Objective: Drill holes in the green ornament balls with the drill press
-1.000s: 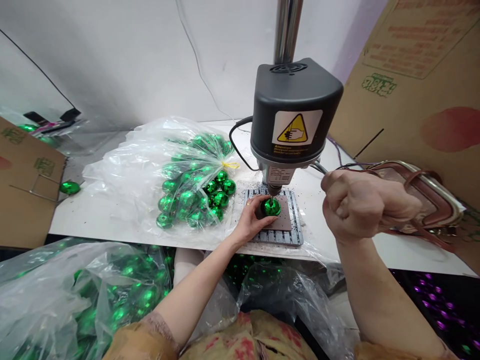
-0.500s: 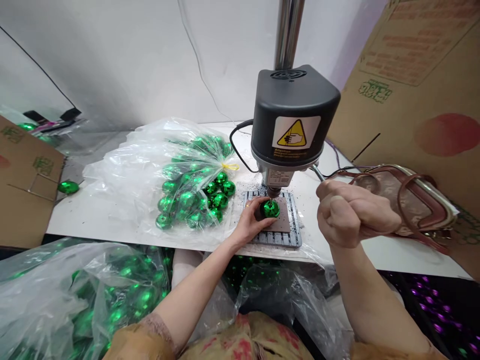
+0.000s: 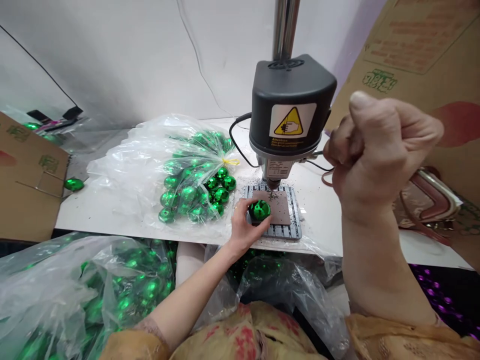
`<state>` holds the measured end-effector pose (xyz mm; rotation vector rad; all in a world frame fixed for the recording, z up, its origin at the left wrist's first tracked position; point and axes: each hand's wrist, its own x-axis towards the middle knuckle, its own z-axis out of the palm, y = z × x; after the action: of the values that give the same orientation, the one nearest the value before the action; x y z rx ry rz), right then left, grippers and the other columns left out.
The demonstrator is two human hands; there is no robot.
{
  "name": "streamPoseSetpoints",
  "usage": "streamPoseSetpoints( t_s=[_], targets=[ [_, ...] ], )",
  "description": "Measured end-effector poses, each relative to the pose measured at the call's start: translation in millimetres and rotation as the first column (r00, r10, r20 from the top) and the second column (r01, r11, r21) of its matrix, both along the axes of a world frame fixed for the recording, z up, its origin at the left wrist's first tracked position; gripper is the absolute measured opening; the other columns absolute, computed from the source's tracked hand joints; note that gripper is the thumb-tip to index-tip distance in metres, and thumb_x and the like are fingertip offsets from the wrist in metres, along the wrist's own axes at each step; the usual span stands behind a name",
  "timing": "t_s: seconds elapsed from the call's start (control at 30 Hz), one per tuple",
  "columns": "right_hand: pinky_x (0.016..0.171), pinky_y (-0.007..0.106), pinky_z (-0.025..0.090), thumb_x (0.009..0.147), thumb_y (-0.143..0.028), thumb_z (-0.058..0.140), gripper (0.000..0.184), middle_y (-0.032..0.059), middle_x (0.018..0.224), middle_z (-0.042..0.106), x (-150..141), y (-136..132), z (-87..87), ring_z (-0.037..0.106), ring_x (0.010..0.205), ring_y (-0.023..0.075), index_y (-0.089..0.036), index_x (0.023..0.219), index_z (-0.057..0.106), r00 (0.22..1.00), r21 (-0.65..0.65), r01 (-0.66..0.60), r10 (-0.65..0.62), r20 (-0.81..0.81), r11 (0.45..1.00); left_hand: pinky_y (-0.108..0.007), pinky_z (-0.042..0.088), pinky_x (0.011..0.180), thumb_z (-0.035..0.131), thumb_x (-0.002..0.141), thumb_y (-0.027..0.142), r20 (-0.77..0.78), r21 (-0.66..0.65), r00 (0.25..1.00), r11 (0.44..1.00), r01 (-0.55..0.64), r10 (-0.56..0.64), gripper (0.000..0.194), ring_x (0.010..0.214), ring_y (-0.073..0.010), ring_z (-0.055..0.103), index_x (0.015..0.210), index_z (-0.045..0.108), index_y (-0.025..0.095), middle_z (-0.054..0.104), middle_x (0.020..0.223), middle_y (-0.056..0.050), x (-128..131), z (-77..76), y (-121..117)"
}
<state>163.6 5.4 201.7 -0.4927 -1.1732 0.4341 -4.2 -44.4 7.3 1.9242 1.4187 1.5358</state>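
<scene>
Ball (image 3: pixel 261 211), shiny green, is now front-left of drill press (image 3: pixel 292 105), vs. right under its chuck (image 3: pixel 273 184) 0.5 s ago. L hand (image 3: pixel 243 225) holds it btwn thumb & fingers, over L part of base plate (image 3: pixel 295 227); can't tell if it touches. R hand (image 3: pixel 378 150), fisted on lever (image 3: pixel 318 153) right of press, is higher than before. More of brown board (image 3: pixel 281 212) shows below press, w/ dark bits on it. Clear bag (image 3: pixel 138 170) w/ green balls stays left of press.

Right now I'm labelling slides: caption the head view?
Left hand holds shiny green faceted ball; right hand grips metal lever of black drill press.
</scene>
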Motion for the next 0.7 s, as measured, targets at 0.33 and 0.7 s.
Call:
streamPoseSetpoints(
  t_s=[0.33,0.7],
  targets=[
    [0.043,0.025,0.019,0.087,-0.020,0.056,0.045,-0.0068,0.042,0.027,-6,2,-3.0,0.032,0.038,0.0011,-0.018,0.048,0.034,0.998,0.062,0.042,-0.040,-0.045,0.997,-0.039,0.058,0.084,0.058,0.090,0.041,-0.203,-0.625,0.943,0.776,0.083,-0.265,0.036,0.101,-0.0259,0.069,0.121,0.063,0.023,0.067,0.114,-0.013,-44,-109.7,-127],
    [0.039,0.029,0.017,0.086,-0.022,0.058,0.045,-0.0056,0.045,0.025,-4,5,-6.2,0.029,0.037,0.0038,-0.020,0.047,0.034,0.998,0.079,0.042,-0.039,-0.046,0.996,-0.030,0.052,0.072,0.049,0.081,0.009,-0.376,-0.445,0.906,0.896,0.007,-0.194,0.023,0.076,-0.0191,0.064,0.084,0.069,0.021,0.068,0.081,-0.005,-29,10.1,-51]
  ],
)
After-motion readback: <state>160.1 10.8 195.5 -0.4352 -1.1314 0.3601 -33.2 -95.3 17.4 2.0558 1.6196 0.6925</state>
